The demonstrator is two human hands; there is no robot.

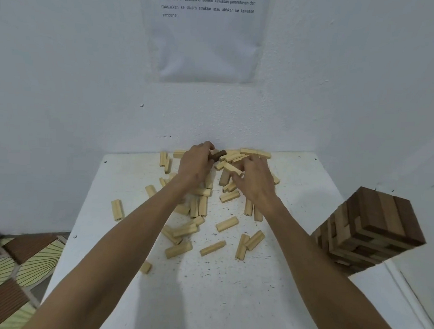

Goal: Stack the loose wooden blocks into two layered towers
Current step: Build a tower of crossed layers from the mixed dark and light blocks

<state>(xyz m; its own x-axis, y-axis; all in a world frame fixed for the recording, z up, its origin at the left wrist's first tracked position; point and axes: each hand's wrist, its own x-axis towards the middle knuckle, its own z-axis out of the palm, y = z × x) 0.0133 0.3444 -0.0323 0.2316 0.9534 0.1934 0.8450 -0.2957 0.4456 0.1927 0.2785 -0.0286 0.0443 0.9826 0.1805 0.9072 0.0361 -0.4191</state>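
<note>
Pale wooden blocks (226, 224) lie scattered across the white table (228, 303) as we reach to its far edge by the wall. Our left hand (195, 165) curls round a dark brown block (219, 155), and our right hand (255, 181) pinches a pale block (233, 169) atop the heap. A layered tower (368, 232) stands at the table's right edge.

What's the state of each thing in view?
left hand: grips dark block
right hand: pinches pale block in the pile
loose blocks: scattered flat on table, unstacked
tower: built, standing at table's right edge; no second one in view
paper: hung on wall
</note>
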